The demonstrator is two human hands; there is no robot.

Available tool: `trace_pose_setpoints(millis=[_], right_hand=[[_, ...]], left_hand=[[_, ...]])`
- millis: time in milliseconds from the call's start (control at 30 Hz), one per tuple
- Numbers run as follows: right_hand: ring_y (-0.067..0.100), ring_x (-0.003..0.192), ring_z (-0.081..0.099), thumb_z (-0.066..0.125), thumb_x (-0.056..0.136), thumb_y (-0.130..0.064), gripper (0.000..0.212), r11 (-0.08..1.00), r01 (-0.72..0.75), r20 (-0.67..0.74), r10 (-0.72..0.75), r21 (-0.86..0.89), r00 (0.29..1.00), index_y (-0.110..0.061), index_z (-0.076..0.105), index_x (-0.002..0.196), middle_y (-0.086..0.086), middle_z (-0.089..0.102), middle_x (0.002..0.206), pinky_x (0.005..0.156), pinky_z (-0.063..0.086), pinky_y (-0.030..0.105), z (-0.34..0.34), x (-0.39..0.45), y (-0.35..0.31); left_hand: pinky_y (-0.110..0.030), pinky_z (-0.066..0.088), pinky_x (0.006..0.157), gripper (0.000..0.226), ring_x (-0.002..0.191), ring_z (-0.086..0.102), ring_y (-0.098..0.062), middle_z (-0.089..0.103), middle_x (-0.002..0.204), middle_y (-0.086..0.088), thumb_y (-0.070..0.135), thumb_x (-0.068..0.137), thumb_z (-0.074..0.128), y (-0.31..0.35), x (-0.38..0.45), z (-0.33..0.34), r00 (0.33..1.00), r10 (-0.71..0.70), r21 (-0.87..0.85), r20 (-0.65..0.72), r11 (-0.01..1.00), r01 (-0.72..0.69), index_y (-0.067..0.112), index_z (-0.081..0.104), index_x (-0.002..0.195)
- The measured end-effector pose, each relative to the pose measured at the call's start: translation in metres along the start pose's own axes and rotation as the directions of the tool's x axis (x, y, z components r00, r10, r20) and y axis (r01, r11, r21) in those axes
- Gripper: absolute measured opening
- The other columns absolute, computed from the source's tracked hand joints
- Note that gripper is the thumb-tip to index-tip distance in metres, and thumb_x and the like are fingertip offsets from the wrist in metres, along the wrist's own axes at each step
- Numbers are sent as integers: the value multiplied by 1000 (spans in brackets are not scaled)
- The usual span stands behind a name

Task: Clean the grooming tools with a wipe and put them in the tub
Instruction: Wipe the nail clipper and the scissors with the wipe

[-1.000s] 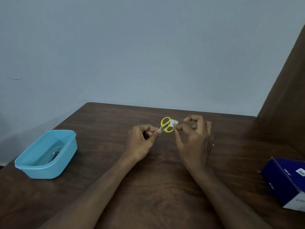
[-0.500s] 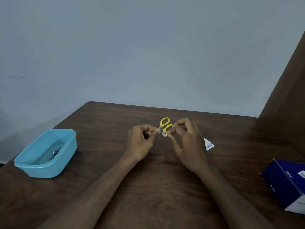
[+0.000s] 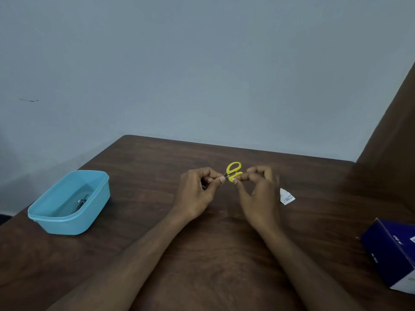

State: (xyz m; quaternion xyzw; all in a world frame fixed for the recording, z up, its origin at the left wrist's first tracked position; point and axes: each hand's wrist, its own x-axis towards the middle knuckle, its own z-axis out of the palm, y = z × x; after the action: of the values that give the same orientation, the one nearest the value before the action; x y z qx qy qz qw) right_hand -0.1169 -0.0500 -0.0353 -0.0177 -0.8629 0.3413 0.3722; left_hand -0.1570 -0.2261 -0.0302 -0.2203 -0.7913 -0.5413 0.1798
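Two bare hands meet above the middle of a dark brown tabletop point(image 3: 202, 254) with a wood-grain finish and a rounded far-left corner. Behind it rises a plain, matte, pale blue-grey wall point(image 3: 202, 63) carrying one small dark mark on its left part, and a brown panel point(image 3: 395, 131) slants up along the right edge.

The left hand point(image 3: 197, 194) has its fingers point(image 3: 221, 180) curled and pinches the thin metal blade end of a small pair of scissors point(image 3: 233, 171) with glossy yellow plastic loop handles. The right hand point(image 3: 258, 196) pinches the lower yellow handle between thumb and forefinger; whether a wipe lies under those fingertips cannot be told. The scissors are held just above the tabletop, handles pointing away from the person.

Well to the left stands a light blue plastic tub point(image 3: 89, 212), rectangular with rounded corners and a lipped rim, and inside it lies a slim metal tool point(image 3: 81, 203), too small to name. Just right of the right hand, a torn white sachet point(image 3: 287, 196) with fine print lies flat. At the near right edge sits a dark blue cardboard box point(image 3: 390, 252) with a white underside.
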Motion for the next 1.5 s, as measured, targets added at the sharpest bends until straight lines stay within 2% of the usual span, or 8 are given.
trace_pose_setpoints(millis=[100,300,433,667,933,1100,1233,1500], right_hand=[[2,106,61,84,89,-35,9,874,-309,148,273,375,951,-27,82,91,-2,65,118,99,51,38,8,3,-1],[25,99,68,81,86,-44,14,732,-288,97,293,617,951,-31,83,91,5,73,115,91,53,40,0,5,-13],[17,94,62,82,92,-34,7,976,17,-268,43,218,962,-29,79,88,-9,63,103,82,51,36,-15,7,-8],[28,103,54,81,87,-28,8,901,264,-35,-293,-345,955,-34,79,92,-4,60,122,80,38,40,-12,8,3],[3,95,63,82,92,-25,8,869,-165,86,141,467,986,-33,81,91,-14,63,109,81,48,35,0,5,-4],[16,89,65,76,97,-16,7,980,153,-272,-114,126,956,-23,76,95,-13,73,100,81,51,36,-18,8,-3],[25,94,59,79,93,-24,6,912,322,-119,-360,-252,925,-28,75,95,-15,75,100,79,40,41,-21,10,6],[22,92,54,77,91,-29,10,851,343,6,-372,-398,928,-30,68,90,-15,72,90,80,31,40,-17,8,4]], left_hand=[[-22,47,57,6,65,65,-18,67,67,6,27,95,80,0,0,0,999,10,29,-42,1000,-9,28,83,90],[-18,41,53,7,56,56,-3,63,62,19,30,95,80,-6,4,0,998,-39,26,-55,999,41,30,82,88],[-15,38,53,8,55,51,-1,58,59,19,31,95,80,-1,3,0,996,-64,-13,-56,998,63,29,83,88],[-14,41,56,19,59,55,-1,58,61,20,24,97,79,0,2,0,1000,-22,-23,3,999,22,39,78,86],[-17,42,53,7,58,57,-3,61,61,17,30,96,79,-2,2,1,999,-35,32,-41,999,36,27,83,90],[-15,38,54,9,56,51,-2,57,58,17,28,96,80,-1,3,2,997,-72,-22,-31,997,71,25,83,88],[-15,40,56,9,58,56,-1,61,61,13,28,96,80,3,-1,2,999,-42,-1,31,999,42,26,82,86],[-14,41,58,9,60,57,-2,63,64,6,23,95,80,2,0,0,1000,-21,13,3,1000,21,24,82,86]])
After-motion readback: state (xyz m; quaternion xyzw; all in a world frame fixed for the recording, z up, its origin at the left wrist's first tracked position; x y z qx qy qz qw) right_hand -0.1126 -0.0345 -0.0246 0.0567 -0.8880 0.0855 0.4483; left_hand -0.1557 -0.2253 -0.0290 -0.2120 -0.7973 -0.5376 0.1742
